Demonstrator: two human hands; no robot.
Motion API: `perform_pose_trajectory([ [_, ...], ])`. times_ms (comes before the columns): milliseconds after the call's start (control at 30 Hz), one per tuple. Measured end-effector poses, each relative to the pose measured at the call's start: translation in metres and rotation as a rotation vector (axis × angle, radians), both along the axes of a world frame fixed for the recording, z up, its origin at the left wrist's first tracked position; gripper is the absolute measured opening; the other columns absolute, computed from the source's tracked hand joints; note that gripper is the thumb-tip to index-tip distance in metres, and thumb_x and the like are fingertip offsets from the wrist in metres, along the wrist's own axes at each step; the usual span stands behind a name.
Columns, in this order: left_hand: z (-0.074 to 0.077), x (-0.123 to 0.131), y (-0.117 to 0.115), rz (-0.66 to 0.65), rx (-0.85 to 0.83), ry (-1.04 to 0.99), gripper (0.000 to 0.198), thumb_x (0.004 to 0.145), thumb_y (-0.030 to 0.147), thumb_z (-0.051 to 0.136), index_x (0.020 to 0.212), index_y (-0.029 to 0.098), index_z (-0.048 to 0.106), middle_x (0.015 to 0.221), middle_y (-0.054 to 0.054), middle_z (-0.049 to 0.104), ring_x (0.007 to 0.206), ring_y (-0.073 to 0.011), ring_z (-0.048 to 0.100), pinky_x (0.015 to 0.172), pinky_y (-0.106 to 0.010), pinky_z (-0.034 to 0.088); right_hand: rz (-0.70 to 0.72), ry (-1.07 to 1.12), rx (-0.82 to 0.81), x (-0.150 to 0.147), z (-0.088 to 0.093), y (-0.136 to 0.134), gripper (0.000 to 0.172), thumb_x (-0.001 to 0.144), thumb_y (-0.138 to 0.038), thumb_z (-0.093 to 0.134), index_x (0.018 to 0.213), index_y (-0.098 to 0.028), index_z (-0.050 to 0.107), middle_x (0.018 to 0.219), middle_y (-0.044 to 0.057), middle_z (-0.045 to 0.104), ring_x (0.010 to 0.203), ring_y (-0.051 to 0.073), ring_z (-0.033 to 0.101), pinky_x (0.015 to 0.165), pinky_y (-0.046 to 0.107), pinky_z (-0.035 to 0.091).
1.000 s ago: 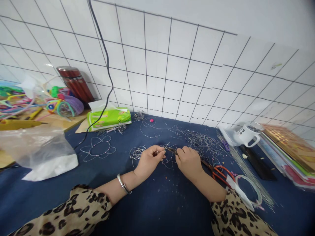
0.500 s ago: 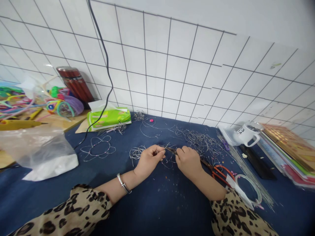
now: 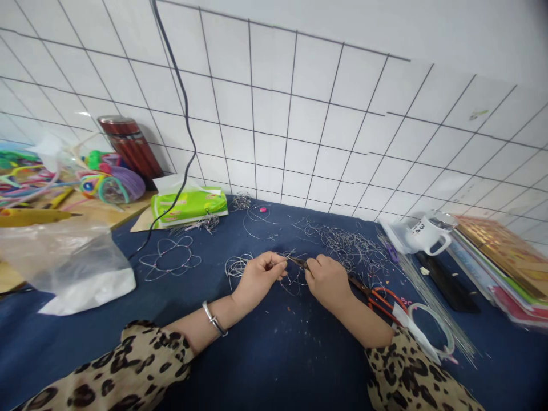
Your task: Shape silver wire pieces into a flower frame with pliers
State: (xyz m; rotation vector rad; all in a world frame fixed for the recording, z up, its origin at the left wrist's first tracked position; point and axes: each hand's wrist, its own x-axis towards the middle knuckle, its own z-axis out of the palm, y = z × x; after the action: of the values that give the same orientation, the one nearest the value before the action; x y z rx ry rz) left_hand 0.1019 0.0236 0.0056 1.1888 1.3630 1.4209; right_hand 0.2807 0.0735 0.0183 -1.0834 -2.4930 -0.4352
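My left hand [image 3: 260, 278] pinches a thin wire between thumb and fingertips. Wrapped round a pair of pliers [image 3: 298, 262] is my right hand [image 3: 327, 281], which hides their handles. The narrow jaws point left and meet the wire close to my left fingertips. Below and behind the fingers lie thin bent wires [image 3: 293, 283] on the dark blue cloth. A coil of silvery wire [image 3: 237, 266] rests just left of my left hand. Farther left lies a flower-shaped wire loop [image 3: 171, 260] with small pinkish beads.
Right of my right hand are red-handled scissors [image 3: 385, 299], a clear coil [image 3: 449, 342] and straight wires [image 3: 422, 291]. Tangled wire [image 3: 355, 242] lies behind. A white mug [image 3: 432, 233] stands far right. At left are a green tissue pack [image 3: 192, 205], a plastic bag [image 3: 85, 268] and a black cable [image 3: 187, 120].
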Motion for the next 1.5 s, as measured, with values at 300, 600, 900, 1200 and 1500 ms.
perform_pose_trajectory([
  [300, 0.003, -0.01, 0.004, -0.067, -0.046, -0.09, 0.021, 0.076, 0.033, 0.06, 0.086, 0.015, 0.06, 0.068, -0.002, 0.064, 0.06, -0.0101, 0.057, 0.06, -0.023, 0.046, 0.016, 0.154, -0.123, 0.003, -0.003, 0.005, 0.01, 0.08, -0.023, 0.049, 0.078, -0.018, 0.057, 0.076, 0.004, 0.053, 0.075, 0.016, 0.048, 0.07, 0.028, 0.033],
  [600, 0.003, -0.02, 0.008, -0.2, -0.105, -0.123, 0.02, 0.076, 0.034, 0.06, 0.082, 0.014, 0.059, 0.067, -0.001, 0.061, 0.059, -0.0089, 0.054, 0.057, -0.021, 0.043, 0.087, 0.688, -0.592, 0.004, 0.006, 0.009, 0.019, 0.084, -0.032, 0.046, 0.087, -0.018, 0.058, 0.081, 0.002, 0.057, 0.075, 0.014, 0.052, 0.07, 0.025, 0.04],
  [900, 0.013, -0.008, 0.001, -0.35, -0.079, -0.172, 0.022, 0.077, 0.024, 0.061, 0.096, 0.017, 0.052, 0.074, 0.001, 0.058, 0.066, -0.0116, 0.058, 0.056, -0.023, 0.043, 0.17, 0.827, -0.949, -0.002, 0.007, 0.0, 0.021, 0.081, -0.038, 0.051, 0.084, -0.019, 0.059, 0.069, -0.002, 0.052, 0.062, 0.011, 0.046, 0.06, 0.023, 0.037],
  [1200, 0.011, -0.013, 0.001, -0.359, -0.151, -0.277, 0.036, 0.074, 0.023, 0.065, 0.106, 0.019, 0.047, 0.091, -0.003, 0.058, 0.073, -0.0126, 0.06, 0.058, -0.023, 0.045, 0.169, 0.885, -0.998, -0.005, 0.005, 0.0, 0.019, 0.081, -0.035, 0.05, 0.079, -0.018, 0.056, 0.066, -0.003, 0.048, 0.06, 0.01, 0.043, 0.059, 0.022, 0.035],
  [1500, 0.013, -0.022, -0.001, -0.385, -0.276, -0.315, 0.027, 0.075, 0.025, 0.063, 0.098, 0.018, 0.05, 0.081, 0.0, 0.057, 0.07, -0.0117, 0.06, 0.062, -0.025, 0.047, 0.126, 0.781, -1.026, -0.009, 0.005, -0.001, 0.017, 0.08, -0.035, 0.051, 0.082, -0.018, 0.057, 0.068, -0.002, 0.049, 0.062, 0.01, 0.043, 0.059, 0.022, 0.036],
])
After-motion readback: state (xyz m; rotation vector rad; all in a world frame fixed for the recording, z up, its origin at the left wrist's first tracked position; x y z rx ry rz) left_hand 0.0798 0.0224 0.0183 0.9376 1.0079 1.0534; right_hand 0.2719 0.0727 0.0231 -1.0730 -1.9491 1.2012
